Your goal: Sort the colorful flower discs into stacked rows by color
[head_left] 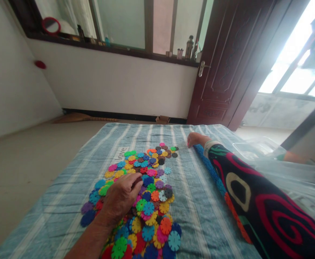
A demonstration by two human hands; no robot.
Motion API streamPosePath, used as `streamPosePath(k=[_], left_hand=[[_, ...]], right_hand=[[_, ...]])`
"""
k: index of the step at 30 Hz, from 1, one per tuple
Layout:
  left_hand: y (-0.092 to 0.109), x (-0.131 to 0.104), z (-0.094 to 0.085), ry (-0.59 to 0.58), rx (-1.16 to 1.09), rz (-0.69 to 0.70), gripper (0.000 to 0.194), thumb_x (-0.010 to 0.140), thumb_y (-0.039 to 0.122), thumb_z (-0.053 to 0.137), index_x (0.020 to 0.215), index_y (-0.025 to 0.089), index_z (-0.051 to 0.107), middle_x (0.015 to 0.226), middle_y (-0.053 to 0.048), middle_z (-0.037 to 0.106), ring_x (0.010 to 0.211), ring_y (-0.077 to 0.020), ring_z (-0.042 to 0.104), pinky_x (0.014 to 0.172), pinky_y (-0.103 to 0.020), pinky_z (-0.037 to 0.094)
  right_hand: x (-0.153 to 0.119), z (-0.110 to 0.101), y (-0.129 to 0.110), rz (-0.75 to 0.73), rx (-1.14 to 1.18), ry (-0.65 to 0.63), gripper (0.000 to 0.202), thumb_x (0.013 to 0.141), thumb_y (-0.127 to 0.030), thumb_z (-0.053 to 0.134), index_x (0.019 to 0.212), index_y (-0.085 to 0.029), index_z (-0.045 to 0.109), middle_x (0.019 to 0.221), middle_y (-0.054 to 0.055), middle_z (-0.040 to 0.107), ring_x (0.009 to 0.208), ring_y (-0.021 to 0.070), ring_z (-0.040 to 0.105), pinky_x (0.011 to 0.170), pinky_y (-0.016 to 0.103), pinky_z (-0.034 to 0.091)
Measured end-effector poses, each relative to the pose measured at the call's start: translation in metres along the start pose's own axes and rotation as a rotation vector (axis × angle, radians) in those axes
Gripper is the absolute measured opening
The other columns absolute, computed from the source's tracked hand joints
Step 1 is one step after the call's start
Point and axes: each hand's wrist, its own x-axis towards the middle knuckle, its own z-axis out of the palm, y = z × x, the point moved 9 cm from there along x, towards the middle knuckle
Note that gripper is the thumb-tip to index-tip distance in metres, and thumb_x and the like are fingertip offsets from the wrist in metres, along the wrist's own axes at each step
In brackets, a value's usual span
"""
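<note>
A pile of colourful plastic snowflake discs (148,208) spreads over the striped cloth. My left hand (123,190) rests on the pile's left side, thumb drawn in against curled fingers. Whatever lies between those fingers is too hidden to name. Farther off, my right hand (196,139) is closed at the far end of a long row of joined snowflake discs (211,169). This row is blue at the far part and orange nearer me. My patterned right sleeve covers part of it, and the fingertips' exact hold is hard to see.
Blue striped cloth (189,201) covers the bed-like surface, with its far edge before a white wall. Clear plastic containers (289,172) stand at the right, beyond my sleeve. A dark red door (222,64) and a ledge with a bottle (189,46) are behind.
</note>
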Motion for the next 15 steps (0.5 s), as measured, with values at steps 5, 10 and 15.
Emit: streamPosePath(k=[5,10,15], left_hand=[[0.000,0.000,0.000,-0.012,-0.021,-0.013,0.029,0.084,0.036,0.046,0.094,0.021,0.068,0.097,-0.005,0.074,0.089,-0.0198,0.068,0.082,-0.029,0.051],[0.002,0.000,-0.001,-0.012,-0.029,-0.014,0.029,0.084,0.035,0.045,0.094,0.021,0.068,0.094,-0.005,0.073,0.087,-0.0191,0.067,0.080,-0.029,0.051],[-0.001,-0.002,-0.001,-0.008,-0.023,-0.014,0.030,0.084,0.035,0.045,0.095,0.020,0.068,0.095,-0.006,0.073,0.089,-0.0201,0.067,0.081,-0.031,0.051]], right_hand=[[-0.005,-0.001,-0.004,-0.051,-0.005,-0.012,0.027,0.063,-0.029,0.079,0.087,-0.018,0.075,0.086,0.005,0.072,0.077,0.0188,0.065,0.067,0.025,0.047],[-0.009,-0.015,-0.019,-0.119,-0.024,0.069,0.035,0.068,-0.036,0.077,0.098,-0.019,0.073,0.099,0.008,0.071,0.091,0.0226,0.064,0.075,0.026,0.046],[-0.016,-0.023,-0.068,-0.242,-0.015,0.117,0.034,0.076,-0.034,0.069,0.109,-0.025,0.070,0.111,0.003,0.069,0.100,0.0197,0.062,0.079,0.023,0.044]])
